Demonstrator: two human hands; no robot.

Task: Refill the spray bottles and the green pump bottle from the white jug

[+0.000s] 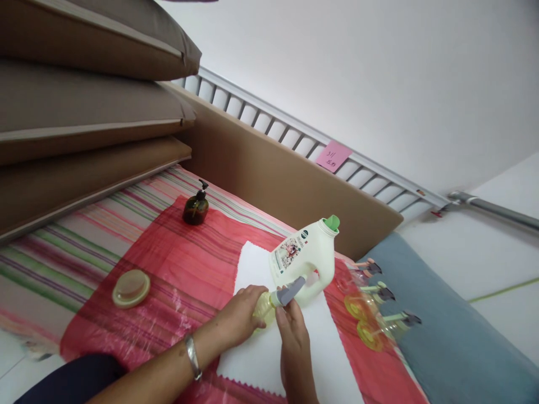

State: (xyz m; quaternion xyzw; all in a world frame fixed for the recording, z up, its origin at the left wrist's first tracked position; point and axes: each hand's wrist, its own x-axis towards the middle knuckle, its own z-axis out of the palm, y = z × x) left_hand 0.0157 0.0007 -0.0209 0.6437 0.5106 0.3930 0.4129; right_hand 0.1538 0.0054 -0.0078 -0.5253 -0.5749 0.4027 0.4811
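My left hand [246, 314] is wrapped round the yellowish clear body of a small spray bottle [263, 307]. At its top, the fingers of my right hand [293, 336] close on the grey spray head [289, 292]. The bottle is tilted, its head towards the upper right. Whether the head is screwed on tight I cannot tell. Just behind my hands stands a large pale green detergent jug [295, 255] with a handle, a picture label and a green spout [332, 223]. A white cloth [252, 268] with zigzag edges lies under the jug and my hands.
Several clear and yellow spray bottles [373, 314] lie on the right. A dark pump bottle [196, 207] stands at the back left, and a round soap dish [131, 288] nearer. Red sheer fabric [210, 247] covers a striped sheet. Stacked cushions [92, 101] rise at left.
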